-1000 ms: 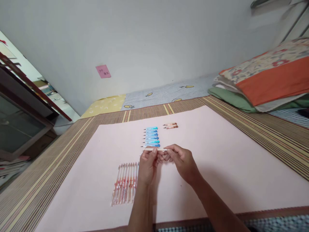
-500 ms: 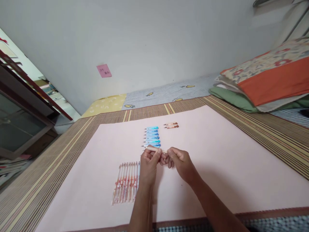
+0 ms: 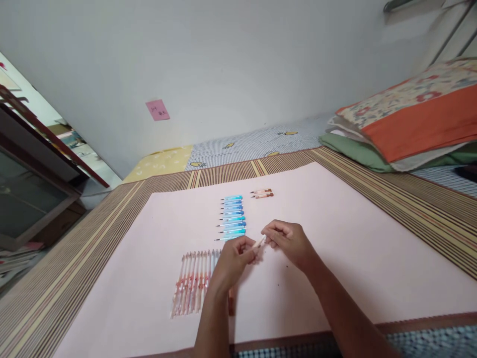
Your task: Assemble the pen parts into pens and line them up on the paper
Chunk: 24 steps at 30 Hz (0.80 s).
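My left hand (image 3: 236,256) is closed on a short stretch of a slim pale piece (image 3: 258,243), thumb against fingers. My right hand (image 3: 290,242) meets it from the right, thumb and fingers pinched on its white end. The piece slants up to the right between my two hands, above the pink sheet (image 3: 343,248); much of it is hidden in my left grip.

Just beyond my left hand lies a column of blue pens (image 3: 233,214), side by side with their dark points to the left; the nearest one partly slips from sight behind my fingers. Farther off and to the right, well apart from my hands, two brown pens (image 3: 265,195) lie the same way. To the left, near me, a row of clear pens (image 3: 190,281) with reddish bands stretches near to far — its right end, where bluish barrels show, is partly covered by my left hand and forearm. Something brown lies beside that forearm, too hidden to name. Small dark specks (image 3: 278,285) dot the paper below my hands.

The sheet rests on a striped mat (image 3: 67,278). At the far right are stacked a floral-and-orange cushion (image 3: 425,112) and green cloth (image 3: 354,151) — a pink note (image 3: 157,110) hangs on the wall (image 3: 238,59) at the far left.
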Available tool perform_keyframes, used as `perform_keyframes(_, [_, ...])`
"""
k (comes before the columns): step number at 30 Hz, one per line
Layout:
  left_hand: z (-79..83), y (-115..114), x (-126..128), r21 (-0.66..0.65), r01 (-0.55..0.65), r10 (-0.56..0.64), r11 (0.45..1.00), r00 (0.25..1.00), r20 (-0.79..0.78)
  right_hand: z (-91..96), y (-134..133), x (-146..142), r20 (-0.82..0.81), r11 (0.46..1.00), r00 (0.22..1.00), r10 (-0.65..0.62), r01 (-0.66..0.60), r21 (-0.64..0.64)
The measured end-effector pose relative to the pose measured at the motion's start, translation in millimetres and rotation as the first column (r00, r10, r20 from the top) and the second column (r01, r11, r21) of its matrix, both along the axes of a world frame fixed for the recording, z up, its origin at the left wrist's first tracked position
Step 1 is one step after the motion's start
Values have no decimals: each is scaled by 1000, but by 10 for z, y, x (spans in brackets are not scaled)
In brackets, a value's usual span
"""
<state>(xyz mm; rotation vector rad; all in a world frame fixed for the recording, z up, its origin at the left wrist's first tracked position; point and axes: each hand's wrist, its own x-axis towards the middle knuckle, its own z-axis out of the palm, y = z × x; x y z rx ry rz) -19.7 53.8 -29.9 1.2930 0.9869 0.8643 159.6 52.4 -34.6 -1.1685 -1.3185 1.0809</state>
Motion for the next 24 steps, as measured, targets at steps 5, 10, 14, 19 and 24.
perform_keyframes(5, [-45,9,8,-33,7,-3,999,992,124,-53,28,172,141,1000,990,-22,21,9])
perform_keyframes(10, [-31,60,-76,-107,-154,176,982,955,237,-307,102,379,628,998,778,-22,49,-27])
perform_keyframes(14, [-21,54,-65,-148,-140,178,979,941,287,-366,117,333,748,999,663,-24,48,-11])
perform_keyframes(19, [-92,70,-20,-110,-146,169,983,955,243,-293,95,312,401,998,916,-19,41,-46])
perform_keyframes(24, [-158,98,-31,-15,-191,191,982,979,73,-335,140,370,-83,988,992,-90,78,-136])
